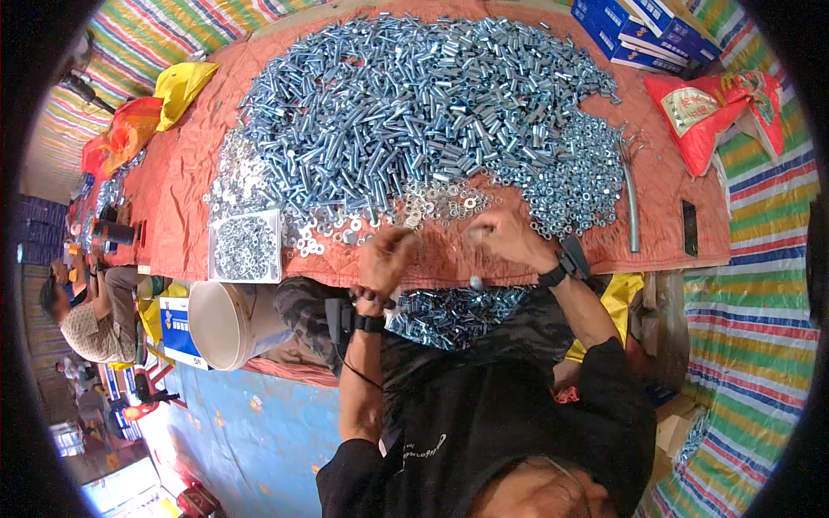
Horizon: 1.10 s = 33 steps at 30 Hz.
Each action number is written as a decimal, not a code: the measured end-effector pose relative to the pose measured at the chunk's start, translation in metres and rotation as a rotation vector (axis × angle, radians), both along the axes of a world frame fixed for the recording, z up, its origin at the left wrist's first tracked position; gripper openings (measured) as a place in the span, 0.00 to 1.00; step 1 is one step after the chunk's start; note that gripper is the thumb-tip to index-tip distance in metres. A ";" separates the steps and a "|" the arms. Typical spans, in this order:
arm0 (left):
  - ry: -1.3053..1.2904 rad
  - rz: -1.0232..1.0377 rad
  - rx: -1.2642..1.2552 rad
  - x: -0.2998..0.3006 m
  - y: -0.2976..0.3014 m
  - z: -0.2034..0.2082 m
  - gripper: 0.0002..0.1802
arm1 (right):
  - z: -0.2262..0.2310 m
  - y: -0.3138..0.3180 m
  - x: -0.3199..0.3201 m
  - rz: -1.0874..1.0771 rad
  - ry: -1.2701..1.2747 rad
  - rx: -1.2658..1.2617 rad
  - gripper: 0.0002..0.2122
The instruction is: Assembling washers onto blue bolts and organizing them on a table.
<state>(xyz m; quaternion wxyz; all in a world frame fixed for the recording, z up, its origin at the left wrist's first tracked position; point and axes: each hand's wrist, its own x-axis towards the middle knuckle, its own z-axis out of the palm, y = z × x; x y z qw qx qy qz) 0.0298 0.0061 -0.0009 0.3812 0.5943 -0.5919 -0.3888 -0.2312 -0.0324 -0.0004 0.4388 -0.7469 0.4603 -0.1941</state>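
My left hand [388, 262] is over the near edge of the red cloth, its fingers curled in. Opposite it, my right hand [511, 239] bends its thumb and fingers together. Blur hides whatever either hand pinches. Loose flat washers [423, 204] lie just beyond my hands. Behind them spreads a large heap of bluish metal sleeves and bolts [414, 104]. Hex nuts [570, 177] are piled beyond my right hand. Below the table edge, at my lap, is a batch of bolt-like metal pieces [456, 318], with a small silvery piece [476, 282] above it.
A white tray of spring washers [245, 248] sits left of my left hand, above a white bucket [226, 326]. At right are a grey tube with wire prongs [632, 207], a black flat object [689, 228] and a red sack [704, 108]. Another person [97, 319] sits far left.
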 end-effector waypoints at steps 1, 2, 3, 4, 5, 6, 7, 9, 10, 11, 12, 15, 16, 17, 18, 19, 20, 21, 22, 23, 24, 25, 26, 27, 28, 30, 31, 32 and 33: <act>-0.043 0.158 -0.040 0.021 -0.006 -0.026 0.12 | 0.000 -0.008 0.009 -0.137 0.045 -0.087 0.11; 0.021 0.213 -0.013 0.019 -0.014 -0.010 0.13 | 0.006 -0.018 0.009 -0.173 0.086 -0.110 0.11; -0.045 0.289 -0.111 0.022 -0.020 -0.008 0.13 | 0.005 -0.025 0.014 -0.173 0.084 -0.115 0.11; -0.174 0.332 -0.160 0.025 -0.026 -0.005 0.13 | 0.001 -0.032 0.019 -0.246 0.091 -0.200 0.11; -0.303 0.378 -0.209 0.026 -0.032 0.001 0.14 | -0.001 -0.038 0.024 -0.317 0.097 -0.285 0.10; -0.303 0.379 -0.212 0.028 -0.037 0.000 0.14 | -0.002 -0.043 0.031 -0.330 0.078 -0.406 0.09; -0.410 0.346 -0.164 0.029 -0.042 -0.004 0.14 | -0.003 -0.048 0.037 -0.330 0.077 -0.409 0.09; -0.513 0.305 -0.118 0.026 -0.049 -0.001 0.15 | -0.007 -0.058 0.045 -0.287 0.192 -0.417 0.10; -0.484 0.303 -0.056 0.024 -0.051 0.000 0.15 | -0.009 -0.060 0.050 -0.280 0.199 -0.437 0.10; -0.456 0.303 0.009 0.021 -0.050 0.006 0.16 | -0.015 -0.064 0.052 -0.281 0.201 -0.435 0.10; -0.416 0.330 0.065 0.015 -0.051 0.013 0.14 | -0.022 -0.068 0.053 -0.260 0.269 -0.490 0.09; -0.377 0.308 -0.002 0.036 -0.053 -0.004 0.16 | -0.009 -0.068 0.061 -0.210 0.372 -0.493 0.07; -0.424 0.285 -0.048 0.038 -0.051 -0.007 0.15 | -0.005 -0.065 0.059 -0.229 0.249 -0.443 0.08; -0.421 0.281 -0.045 0.036 -0.049 -0.006 0.15 | -0.002 -0.061 0.053 -0.254 0.130 -0.390 0.08; -0.317 0.283 -0.073 0.031 -0.047 -0.007 0.14 | 0.002 -0.058 0.047 -0.241 0.039 -0.344 0.08; -0.212 0.285 -0.100 0.026 -0.044 -0.007 0.13 | 0.005 -0.052 0.043 -0.244 0.044 -0.340 0.08; -0.048 0.265 -0.046 0.016 -0.037 0.002 0.09 | 0.022 -0.040 0.040 -0.272 0.015 -0.297 0.09; -0.048 0.264 -0.043 0.012 -0.032 -0.003 0.09 | 0.032 -0.031 0.040 -0.294 -0.019 -0.258 0.09; 0.320 0.240 0.050 0.008 -0.028 -0.012 0.06 | 0.031 -0.027 0.036 -0.239 0.021 -0.240 0.12; 0.688 0.206 0.146 0.002 -0.024 -0.014 0.04 | 0.026 -0.024 0.033 -0.243 0.025 -0.238 0.12; 0.819 0.152 0.201 -0.005 -0.020 -0.016 0.07 | 0.018 -0.020 0.031 -0.235 -0.106 -0.240 0.12; 0.821 0.148 0.204 -0.012 -0.015 -0.018 0.07 | 0.009 -0.017 0.030 -0.226 -0.237 -0.243 0.12; 0.878 0.153 0.228 -0.022 -0.011 -0.016 0.10 | 0.002 -0.012 0.032 -0.258 -0.536 0.000 0.10; 0.935 0.157 0.251 -0.032 -0.007 -0.013 0.14 | -0.002 -0.009 0.028 -0.264 -0.532 -0.002 0.10; 0.947 0.146 0.240 -0.042 -0.003 -0.010 0.22 | -0.006 -0.007 0.023 -0.216 -0.700 0.177 0.11; 1.002 0.109 0.231 -0.056 0.003 -0.005 0.22 | -0.006 0.001 0.020 -0.183 -0.911 0.439 0.13; 1.055 0.073 0.219 -0.060 0.005 -0.002 0.23 | -0.007 0.004 0.019 -0.187 -0.911 0.438 0.13; 1.087 0.039 0.265 -0.062 0.007 0.005 0.22 | -0.006 0.008 0.021 -0.214 -0.909 0.397 0.13; 1.087 0.037 0.267 -0.063 0.007 0.002 0.22 | -0.004 0.011 0.021 -0.241 -0.907 0.357 0.12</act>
